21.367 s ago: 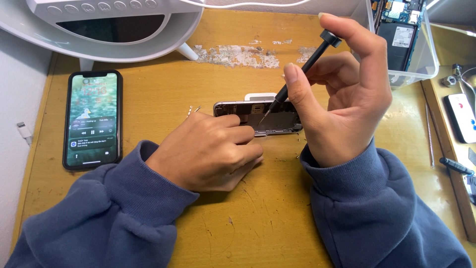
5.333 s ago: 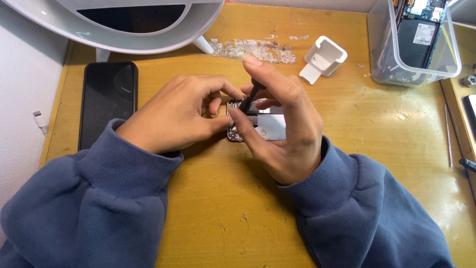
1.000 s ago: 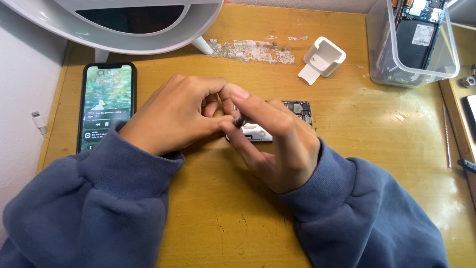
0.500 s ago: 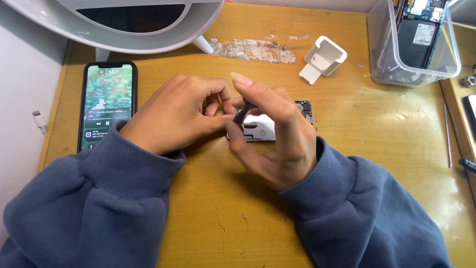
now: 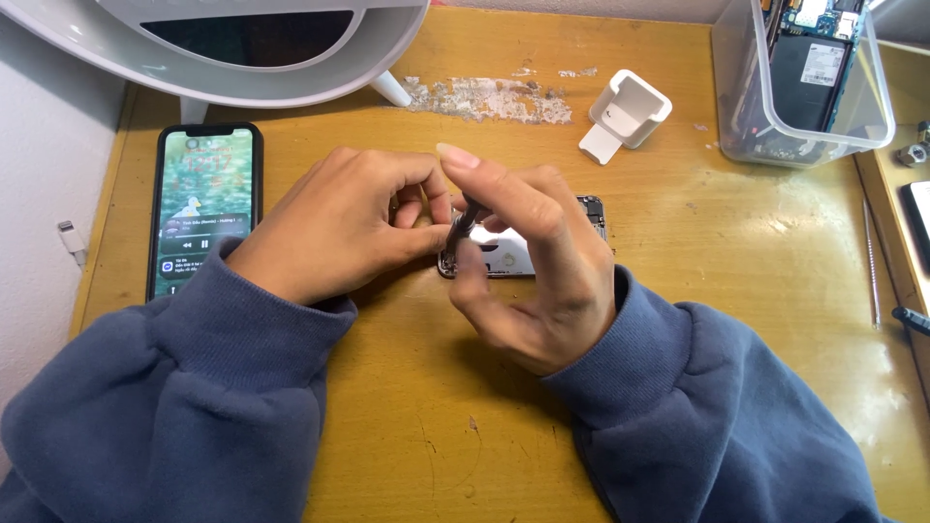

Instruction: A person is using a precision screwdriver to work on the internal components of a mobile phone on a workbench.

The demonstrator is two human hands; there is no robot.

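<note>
An opened phone body [image 5: 513,254] lies flat on the wooden desk [image 5: 736,261], mostly hidden under my hands. My left hand [image 5: 334,225] rests on its left end, fingers curled and thumb pressed at the edge. My right hand [image 5: 528,261] pinches a thin dark tool [image 5: 463,223] between thumb and fingers, its tip down on the phone's left part. The tip itself is hidden by my fingers.
A lit black phone [image 5: 201,208] lies at the left. A white ring lamp [image 5: 242,48] stands at the back left. A small white holder [image 5: 625,114] and a clear plastic bin [image 5: 804,77] with phone parts sit at the back right. Thin tools [image 5: 872,266] lie at the right edge.
My right hand's fingers have shifted slightly on the tool, the index finger lifting. The left hand has stayed on the phone body. The lit phone is unchanged.
</note>
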